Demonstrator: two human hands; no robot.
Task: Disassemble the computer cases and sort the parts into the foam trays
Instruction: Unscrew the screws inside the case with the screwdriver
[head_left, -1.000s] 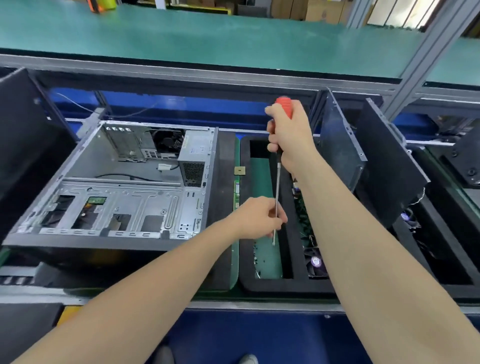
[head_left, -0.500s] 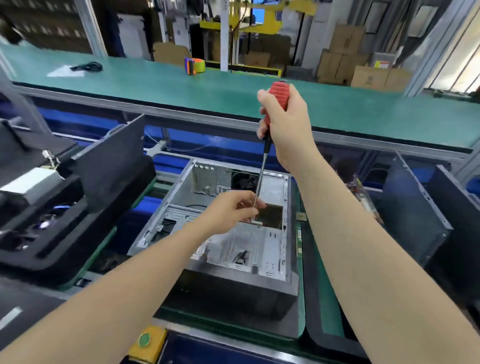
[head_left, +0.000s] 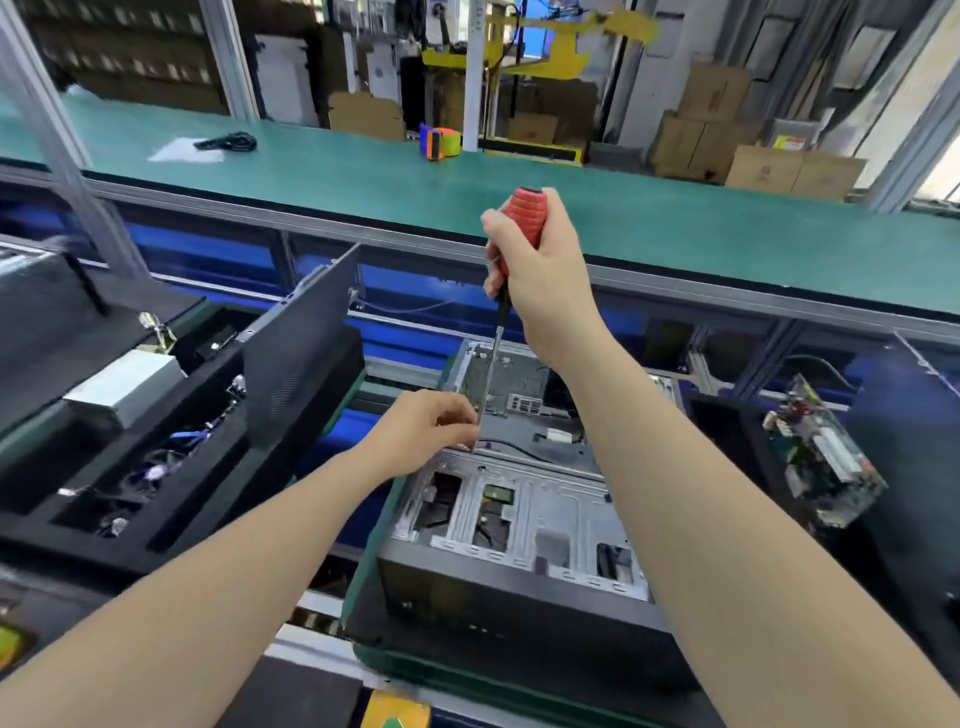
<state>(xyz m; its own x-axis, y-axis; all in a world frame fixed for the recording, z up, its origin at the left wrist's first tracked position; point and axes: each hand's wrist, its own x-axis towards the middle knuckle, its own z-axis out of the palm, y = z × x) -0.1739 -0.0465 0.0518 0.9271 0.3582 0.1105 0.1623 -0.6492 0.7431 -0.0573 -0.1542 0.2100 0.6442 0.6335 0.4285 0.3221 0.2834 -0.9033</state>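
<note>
An open computer case (head_left: 519, 514) lies on its side in the centre, its grey metal drive cage facing up. My right hand (head_left: 545, 280) grips the red handle of a long screwdriver (head_left: 527, 213) held upright over the case. The thin shaft (head_left: 491, 369) runs down to the case's left inner edge. My left hand (head_left: 431, 426) pinches the shaft near its tip, fingers curled around it. A black foam tray (head_left: 171, 525) on the left holds a silver power supply (head_left: 124, 389), cables and a dark side panel (head_left: 301, 332).
A second black foam tray (head_left: 727, 431) on the right holds a green circuit board (head_left: 821, 462) standing on edge. Behind runs a long green workbench (head_left: 675, 228) with a tape roll (head_left: 441, 143) and a black item (head_left: 228, 141). Aluminium frame posts rise at both sides.
The view swung left, from the right foam tray to the case. Both hands carried the screwdriver over to the case's left inner edge, grip unchanged.
</note>
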